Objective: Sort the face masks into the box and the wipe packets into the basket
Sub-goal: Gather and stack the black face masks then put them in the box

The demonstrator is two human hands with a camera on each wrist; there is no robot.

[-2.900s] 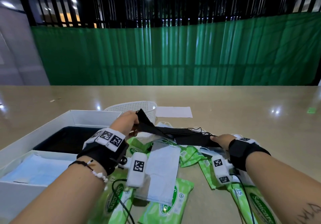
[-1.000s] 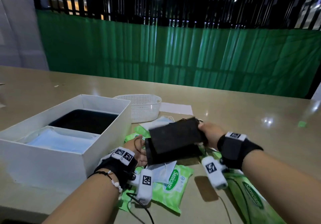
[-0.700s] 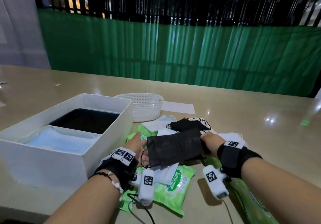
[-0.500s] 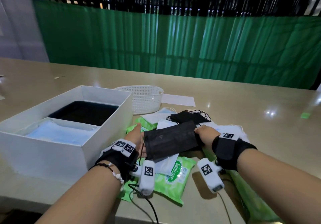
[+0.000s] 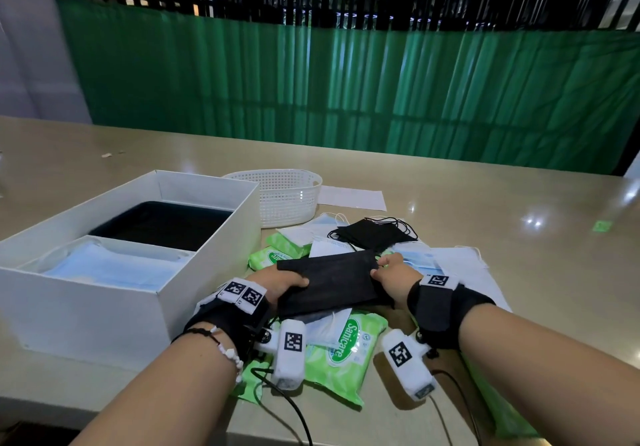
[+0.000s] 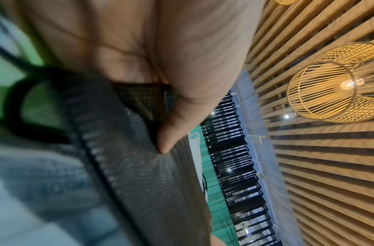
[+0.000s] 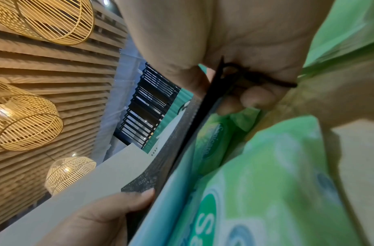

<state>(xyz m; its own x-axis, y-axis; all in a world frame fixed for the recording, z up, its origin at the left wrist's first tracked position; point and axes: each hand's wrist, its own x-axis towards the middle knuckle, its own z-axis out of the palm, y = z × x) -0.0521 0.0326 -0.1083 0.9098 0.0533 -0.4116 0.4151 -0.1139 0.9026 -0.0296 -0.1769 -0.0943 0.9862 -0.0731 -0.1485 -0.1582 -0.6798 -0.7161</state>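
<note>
Black face mask (image 5: 329, 284) is stretched flat between my 2 hands, just above the pile of wipe packets (image 5: 341, 352) and loose masks. My left hand (image 5: 282, 283) pinches its left end, thumb on top; my right hand (image 5: 394, 274) pinches the right end, ear loop caught under the fingers. I judge this the carrying step: next I swing it left into the white box (image 5: 214, 237), dark compartment, without letting the loops snag. The basket (image 5: 287, 196) sits beyond my left hand.

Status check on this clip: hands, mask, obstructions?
Left hand and right hand both grip black mask, one each end. Mask above the pile, not yet in box. Nothing blocking.
</note>
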